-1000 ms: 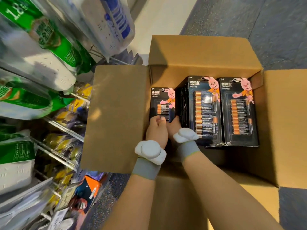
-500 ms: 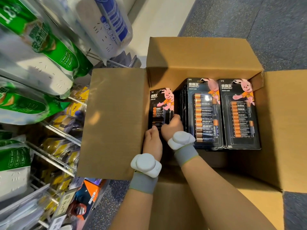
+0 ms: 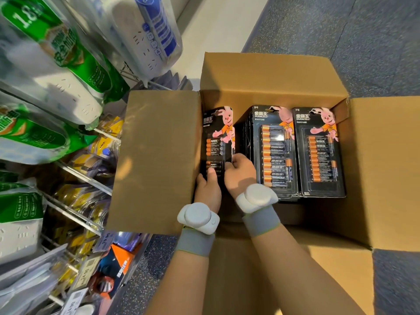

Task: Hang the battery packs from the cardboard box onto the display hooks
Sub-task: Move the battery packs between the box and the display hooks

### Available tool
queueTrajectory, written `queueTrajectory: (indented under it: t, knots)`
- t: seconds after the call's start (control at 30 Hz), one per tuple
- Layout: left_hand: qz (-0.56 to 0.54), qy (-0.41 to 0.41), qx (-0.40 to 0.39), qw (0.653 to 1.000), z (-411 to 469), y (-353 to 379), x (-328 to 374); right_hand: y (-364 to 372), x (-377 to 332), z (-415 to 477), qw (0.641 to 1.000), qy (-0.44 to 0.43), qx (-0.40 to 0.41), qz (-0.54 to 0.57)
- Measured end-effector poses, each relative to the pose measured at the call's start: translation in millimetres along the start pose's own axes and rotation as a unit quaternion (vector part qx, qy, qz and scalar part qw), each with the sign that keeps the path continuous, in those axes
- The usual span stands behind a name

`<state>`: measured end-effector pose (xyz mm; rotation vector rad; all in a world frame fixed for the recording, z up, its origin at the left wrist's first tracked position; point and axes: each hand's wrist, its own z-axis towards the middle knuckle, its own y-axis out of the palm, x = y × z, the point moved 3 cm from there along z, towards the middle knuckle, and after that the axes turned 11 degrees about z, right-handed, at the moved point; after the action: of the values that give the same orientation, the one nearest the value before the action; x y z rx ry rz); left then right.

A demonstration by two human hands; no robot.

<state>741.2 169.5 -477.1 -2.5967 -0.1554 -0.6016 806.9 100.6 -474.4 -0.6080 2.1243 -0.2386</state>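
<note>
An open cardboard box (image 3: 268,78) stands on the floor. At its left side, a narrow black battery pack (image 3: 217,137) with a pink rabbit stands upright. My left hand (image 3: 208,189) grips its lower left edge with the thumb on the front. My right hand (image 3: 239,171) pinches its lower right edge. Two stacks of larger battery packs lie flat in the box, one in the middle (image 3: 271,151) and one on the right (image 3: 319,151). Display hooks (image 3: 84,178) jut out of the shelf on the left.
The box's left flap (image 3: 156,160) lies open toward the shelf, and the right flap (image 3: 386,169) spreads over the blue floor. Green and white packaged goods (image 3: 45,64) hang on the shelf above yellow packs (image 3: 86,160). Price tags (image 3: 104,241) sit on the hook ends.
Both hands have lifted the narrow battery pack upward out of the box's left side, so more of its face shows. The camera has come closer.
</note>
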Motion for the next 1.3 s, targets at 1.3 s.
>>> queueTrajectory:
  t: [1.3]
  knots:
    - [-0.148, 0.189, 0.050, 0.969, -4, -80, 19, 24, 32, 11, 0.986, 0.157, -0.060, -0.016]
